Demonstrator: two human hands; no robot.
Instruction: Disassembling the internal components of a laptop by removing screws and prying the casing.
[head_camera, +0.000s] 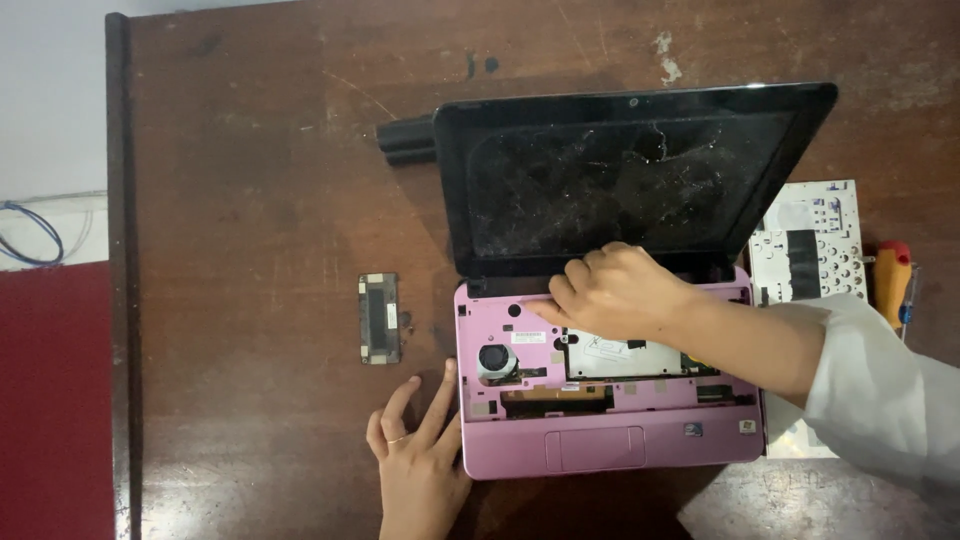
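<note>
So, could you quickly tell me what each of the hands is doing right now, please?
Left hand: open, fingers spread flat on the table, touching the pink laptop's left edge.
Right hand: curled on the laptop's hinge area; any grip cannot be told.

Pink mini laptop (600, 440) sits open on a scuffed brown wooden table (260, 180), keyboard already out so the fan and board are showing. The black screen (620, 180) is dusty and tilted back. Right hand (610, 292) is curled over the top edge of the base right by the hinge, fingertips pressing on the pink plastic. Left hand (420, 450) lies flat on the table, thumb touching the laptop's left edge. A small dark cover piece (380, 318) lies just left of it. The removed keyboard (810, 240) sits face down to the right, beside an orange-handled screwdriver (893, 280).
</note>
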